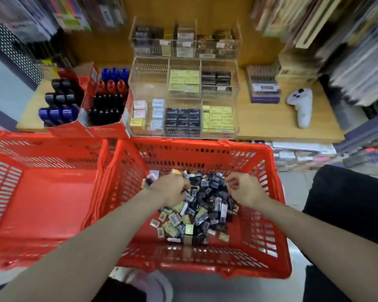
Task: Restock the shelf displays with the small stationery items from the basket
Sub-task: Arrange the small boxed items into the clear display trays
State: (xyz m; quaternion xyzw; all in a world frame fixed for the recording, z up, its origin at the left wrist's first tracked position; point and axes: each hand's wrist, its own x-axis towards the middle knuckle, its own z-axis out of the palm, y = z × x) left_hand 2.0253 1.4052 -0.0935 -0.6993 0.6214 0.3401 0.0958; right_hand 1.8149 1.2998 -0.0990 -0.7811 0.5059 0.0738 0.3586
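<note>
Both hands down in the red basket of small stationery boxes.

The left hand has its fingers curled into the pile of small boxes, gripping a few; the right hand hovers just over the heap with fingers loosely curled, and whether it pinches anything I cannot tell. The basket sits beside a second red basket. Beyond them, on the wooden shelf, stands a clear tiered display holding yellow, black and pale boxes, with red cartons of markers to its left and a white controller to its right.
</note>
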